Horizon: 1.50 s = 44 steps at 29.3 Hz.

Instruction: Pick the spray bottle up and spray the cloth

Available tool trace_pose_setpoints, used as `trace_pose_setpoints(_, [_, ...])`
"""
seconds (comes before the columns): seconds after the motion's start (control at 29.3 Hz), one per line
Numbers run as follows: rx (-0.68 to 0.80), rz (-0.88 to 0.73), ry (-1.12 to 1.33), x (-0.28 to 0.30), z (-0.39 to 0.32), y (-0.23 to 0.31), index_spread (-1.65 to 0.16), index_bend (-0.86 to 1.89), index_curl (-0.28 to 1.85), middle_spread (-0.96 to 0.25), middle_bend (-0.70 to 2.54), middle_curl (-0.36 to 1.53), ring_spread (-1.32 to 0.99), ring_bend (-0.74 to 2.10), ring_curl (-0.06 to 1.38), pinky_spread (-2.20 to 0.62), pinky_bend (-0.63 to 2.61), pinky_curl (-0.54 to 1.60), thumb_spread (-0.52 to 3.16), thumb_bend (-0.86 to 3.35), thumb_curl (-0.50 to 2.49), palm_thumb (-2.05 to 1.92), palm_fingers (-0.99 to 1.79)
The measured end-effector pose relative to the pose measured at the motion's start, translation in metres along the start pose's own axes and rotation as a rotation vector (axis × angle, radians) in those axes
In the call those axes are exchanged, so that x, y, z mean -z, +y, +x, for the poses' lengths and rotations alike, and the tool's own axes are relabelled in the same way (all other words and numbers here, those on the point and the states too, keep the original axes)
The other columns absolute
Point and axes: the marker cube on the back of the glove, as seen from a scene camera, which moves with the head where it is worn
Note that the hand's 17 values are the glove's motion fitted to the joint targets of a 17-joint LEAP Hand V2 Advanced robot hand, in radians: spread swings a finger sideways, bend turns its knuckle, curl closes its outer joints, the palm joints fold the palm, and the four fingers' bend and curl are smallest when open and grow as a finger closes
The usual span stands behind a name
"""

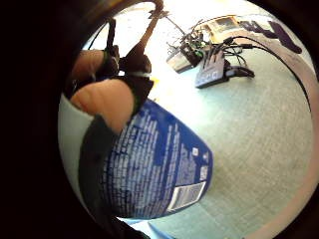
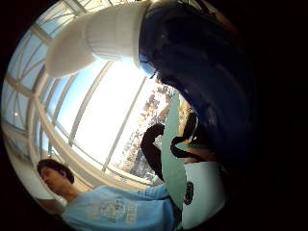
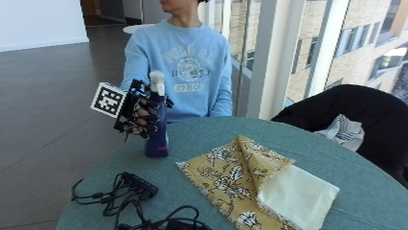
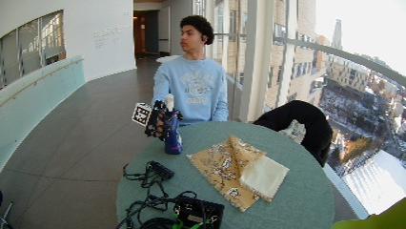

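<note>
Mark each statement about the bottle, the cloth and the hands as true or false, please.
1. The gloved right hand grips the spray bottle. True.
2. The spray bottle lies on its side on the cloth. False: it stands upright on the table, beside the cloth and apart from it.
3. The cloth is yellow with a flower pattern, and one corner is folded over to show a plain pale side. True.
4. The bottle has a red body and a black top. False: the body is dark blue and the top is white.
5. Black cables lie on the table near the bottle. True.
</note>
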Motion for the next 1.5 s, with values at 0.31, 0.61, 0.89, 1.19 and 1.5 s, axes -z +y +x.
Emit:
trace_pose_setpoints(0.31, [0.03,-0.268,0.097,-0.01,-0.046,-0.013,-0.32,0.11,0.26,-0.1,0.3,0.41,-0.01,0.52,0.37,0.27,0.24,0.34,0.84,0.04,0.48,0.92,0.9])
trace_pose_setpoints(0.61, [0.037,-0.571,0.071,-0.044,-0.076,-0.034,-0.31,0.07,0.24,-0.09,0.3,0.42,-0.01,0.56,0.38,0.26,0.26,0.36,0.82,-0.01,0.53,0.92,0.95])
trace_pose_setpoints(0.89, [-0.044,-0.697,0.108,-0.08,-0.088,-0.051,-0.31,0.07,0.22,-0.08,0.28,0.43,0.0,0.58,0.39,0.25,0.28,0.37,0.81,-0.02,0.56,0.92,0.97])
trace_pose_setpoints(1.19, [-0.188,-0.736,0.153,-0.095,-0.08,-0.062,-0.31,0.07,0.2,-0.08,0.26,0.43,0.02,0.6,0.39,0.25,0.3,0.37,0.81,-0.03,0.58,0.91,0.99])
trace_pose_setpoints(1.5, [-0.254,-0.737,0.2,-0.096,-0.07,-0.07,-0.3,0.06,0.19,-0.08,0.25,0.43,0.02,0.62,0.39,0.25,0.31,0.38,0.81,-0.02,0.6,0.91,0.99])
